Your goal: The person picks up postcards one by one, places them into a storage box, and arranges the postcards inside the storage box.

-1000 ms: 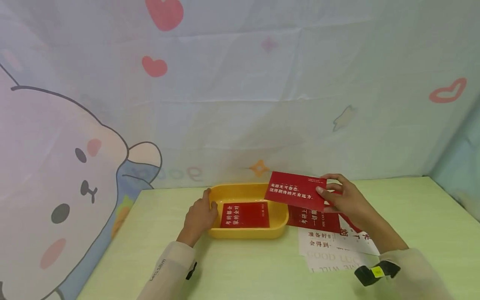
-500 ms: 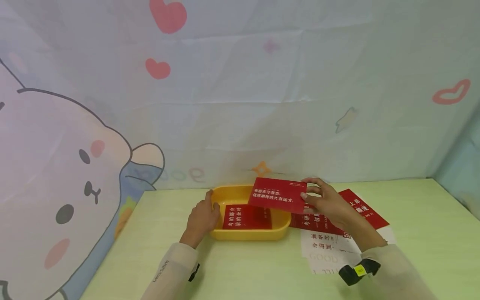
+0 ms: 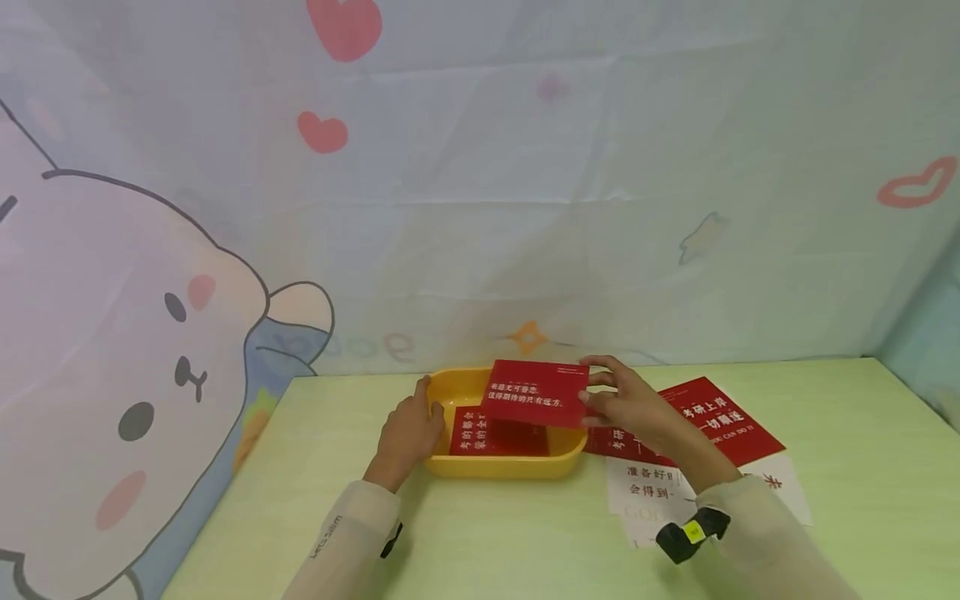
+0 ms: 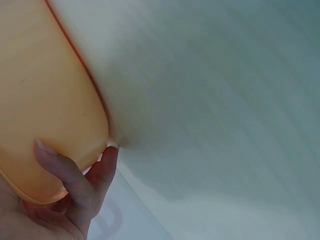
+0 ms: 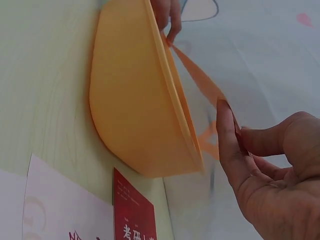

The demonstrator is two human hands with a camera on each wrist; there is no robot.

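Observation:
A yellow plastic basin (image 3: pixel 502 468) stands near the back of the table with one red card (image 3: pixel 467 442) lying inside. My left hand (image 3: pixel 406 433) grips its left end; in the left wrist view the thumb (image 4: pixel 65 170) lies over the rim and the other fingers are outside. Between thumb and fingers, my right hand (image 3: pixel 618 400) pinches the right edge of another red card (image 3: pixel 536 393) with white writing. That card is tilted above the basin's right half and covers part of the card below. In the right wrist view it appears nearly edge-on (image 5: pixel 200 80) over the rim.
Right of the basin, more red cards (image 3: pixel 723 421) overlap white printed cards (image 3: pixel 645 487) on the pale green table (image 3: pixel 480 542). My right forearm crosses over them. Behind the table hangs a printed cloth (image 3: pixel 480 208) with hearts and a cartoon animal.
My right hand has carried the red card leftward from beside the basin's right end to over its inside, lowering it slightly. The left hand keeps its hold on the basin.

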